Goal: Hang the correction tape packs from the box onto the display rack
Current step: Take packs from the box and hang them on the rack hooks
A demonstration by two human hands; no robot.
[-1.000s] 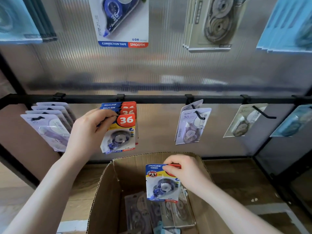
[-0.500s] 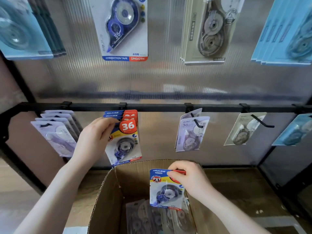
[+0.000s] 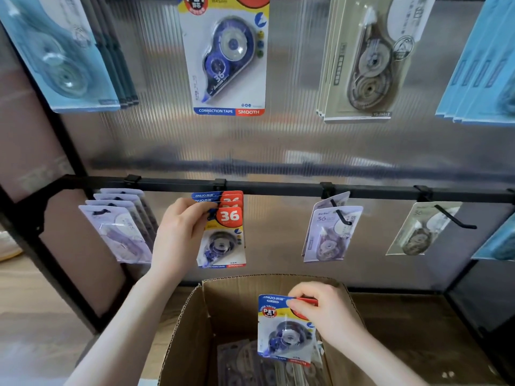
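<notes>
My left hand (image 3: 178, 235) pinches the top left corner of a blue, yellow and red correction tape pack (image 3: 223, 240) at the front of a hook on the black rail (image 3: 278, 188); two like packs hang behind it. My right hand (image 3: 326, 316) pinches the top edge of a second such pack (image 3: 284, 330), upright above the open cardboard box (image 3: 237, 296). More packs (image 3: 242, 363) lie in the bottom of the box.
On the same rail hang lilac packs (image 3: 117, 229) at the left, pale lilac packs (image 3: 331, 232), a beige pack (image 3: 423, 229) on a long hook and a blue pack at the right edge. Larger packs (image 3: 228, 57) hang above on a ribbed panel.
The view tilted upward, so everything sits lower in frame. The pack in my left hand swung to hang straighter at the hook. My right hand keeps its pack over the box.
</notes>
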